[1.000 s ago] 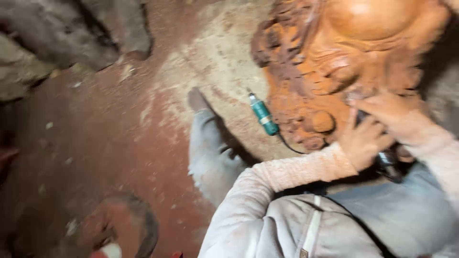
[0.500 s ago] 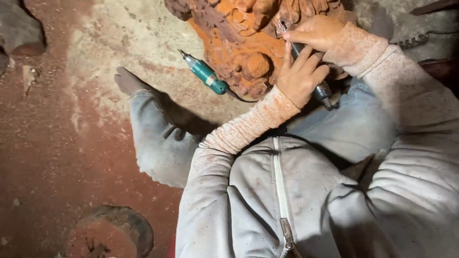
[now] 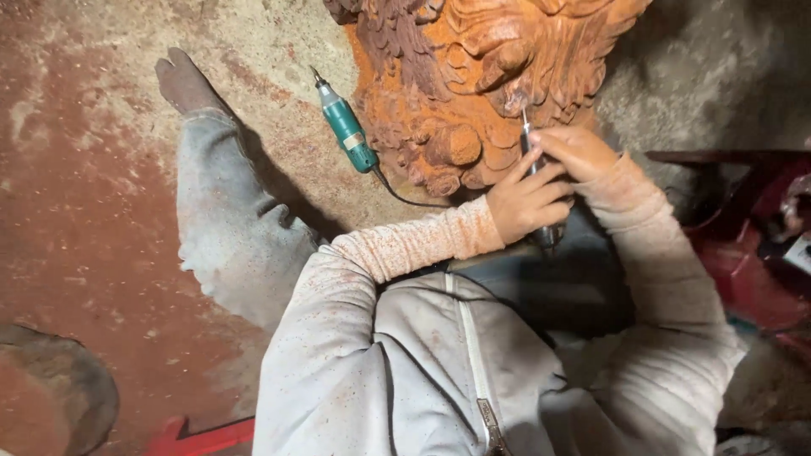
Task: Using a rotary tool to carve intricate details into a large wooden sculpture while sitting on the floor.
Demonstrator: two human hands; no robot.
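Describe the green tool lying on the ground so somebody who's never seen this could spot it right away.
Find the big orange carved wood sculpture at the top. Just left of its lower edge, on the dusty floor, lies the teal rotary tool with a black cord; it is the only green thing and no hand holds it.

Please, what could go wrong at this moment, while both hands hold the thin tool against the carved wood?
1. The tip of the thin tool sits in fine relief on the carving; a slip might gouge the detail.
2. The left hand and right hand grip close to the tip, so a skid could reach the fingers.
3. The green tool and its cord lie on the floor beside the leg; they might snag.
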